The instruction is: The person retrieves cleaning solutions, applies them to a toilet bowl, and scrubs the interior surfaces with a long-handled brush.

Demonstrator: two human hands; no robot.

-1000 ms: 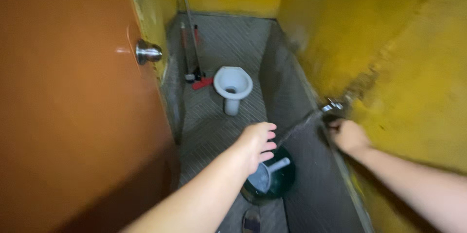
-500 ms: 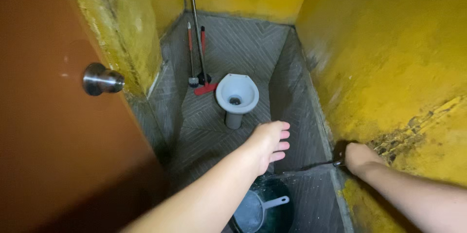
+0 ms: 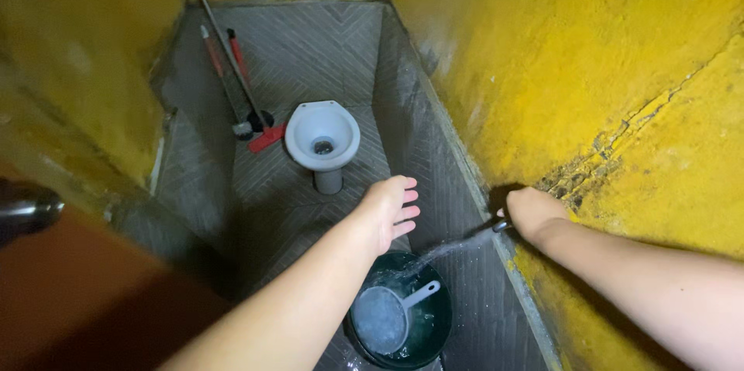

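Head view: right hand (image 3: 533,213) stretched out to the yellow wall, fingers curled tight around a small metal tap (image 3: 501,225); thin water jet runs from it down-left into the dark green round plastic bucket (image 3: 434,326). Left hand (image 3: 389,211) held out flat, palm down, fingers loosely spread, gripping nothing, above the bucket's far rim. Grey long-handled dipper (image 3: 386,317) floats inside the bucket.

White toilet bowl (image 3: 322,137) at centre; red-handled brush and squeegee (image 3: 249,124) leaning at its 9 o'clock; metal door knob (image 3: 27,208) far at its 8 o'clock.
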